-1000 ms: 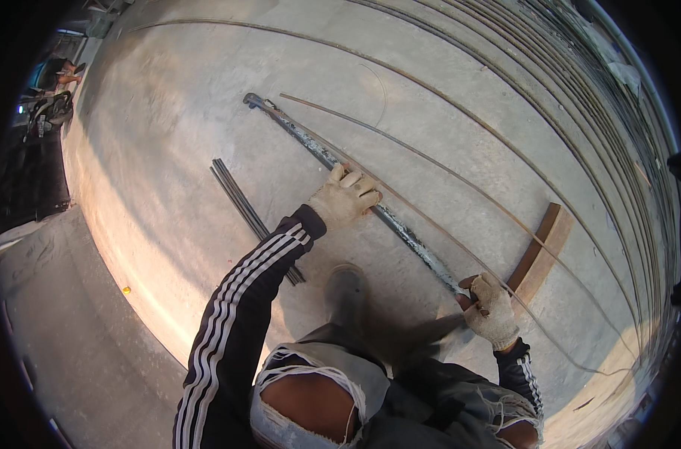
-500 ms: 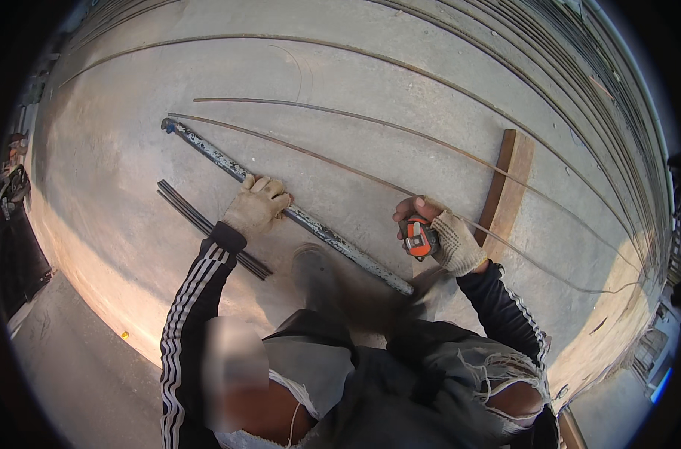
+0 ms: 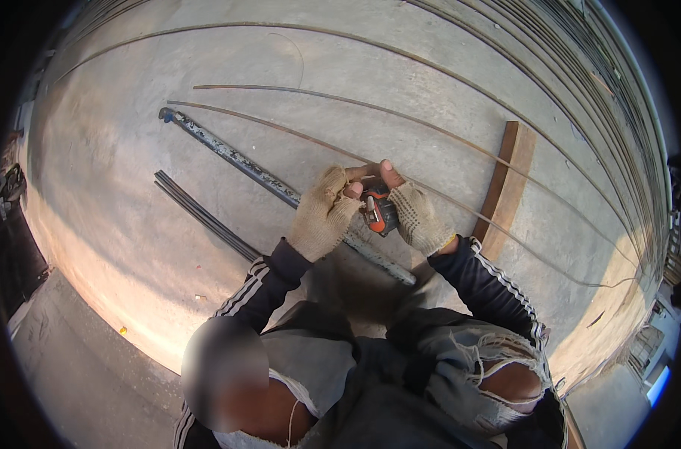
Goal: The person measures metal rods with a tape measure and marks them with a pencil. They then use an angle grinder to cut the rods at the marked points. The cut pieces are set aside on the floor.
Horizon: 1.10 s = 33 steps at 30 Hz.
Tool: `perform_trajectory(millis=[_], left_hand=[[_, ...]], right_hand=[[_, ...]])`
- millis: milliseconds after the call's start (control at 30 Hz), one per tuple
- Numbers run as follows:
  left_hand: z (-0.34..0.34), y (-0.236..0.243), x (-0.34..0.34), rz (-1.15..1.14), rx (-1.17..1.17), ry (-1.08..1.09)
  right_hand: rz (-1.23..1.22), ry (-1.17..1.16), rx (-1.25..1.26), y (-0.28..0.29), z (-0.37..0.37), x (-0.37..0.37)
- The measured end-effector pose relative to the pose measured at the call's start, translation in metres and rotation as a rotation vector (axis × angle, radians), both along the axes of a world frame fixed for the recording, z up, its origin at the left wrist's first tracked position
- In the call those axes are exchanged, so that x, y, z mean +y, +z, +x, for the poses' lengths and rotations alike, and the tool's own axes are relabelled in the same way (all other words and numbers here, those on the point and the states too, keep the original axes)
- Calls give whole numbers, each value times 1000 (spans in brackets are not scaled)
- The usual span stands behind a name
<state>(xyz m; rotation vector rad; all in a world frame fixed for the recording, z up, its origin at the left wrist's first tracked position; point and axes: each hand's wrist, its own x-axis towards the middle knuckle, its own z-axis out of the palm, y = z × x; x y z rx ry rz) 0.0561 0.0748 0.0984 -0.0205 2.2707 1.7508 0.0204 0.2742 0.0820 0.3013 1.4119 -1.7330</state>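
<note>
An orange and black tape measure (image 3: 381, 215) is held in my right hand (image 3: 424, 218), which wears a cream knit glove with bare fingertips. My left hand (image 3: 325, 215), gloved the same way, meets it with closed fingers at the tape measure's left side. What exactly the left fingertips pinch is too small to make out. Beneath both hands lies a long metal bar (image 3: 235, 159) with chipped pale paint and a blue hooked end, partly hidden by the left hand. A thin steel rod (image 3: 280, 127) runs behind the hands.
Several short dark rods (image 3: 198, 213) lie bundled at left. Another thin rod (image 3: 340, 97) crosses a wooden block (image 3: 506, 183) at right. Long rebars (image 3: 535, 60) curve along the far right of the concrete floor (image 3: 116, 217). My knees are close below.
My left hand has let go of the painted bar and moved right to the tape measure. My right hand has brought the tape measure left and slightly up.
</note>
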Motion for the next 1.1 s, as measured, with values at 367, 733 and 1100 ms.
perform_trajectory(millis=[367,733,1100], left_hand=[[16,-6,-8,419,-661,189],[32,-23,-47,636,-838,204],[-42,-21,-322,334,-109,942]], right_hand=[[65,52,266,11,13,-3],[215,448,647,15,24,-5],[616,661,585,29,28,133]])
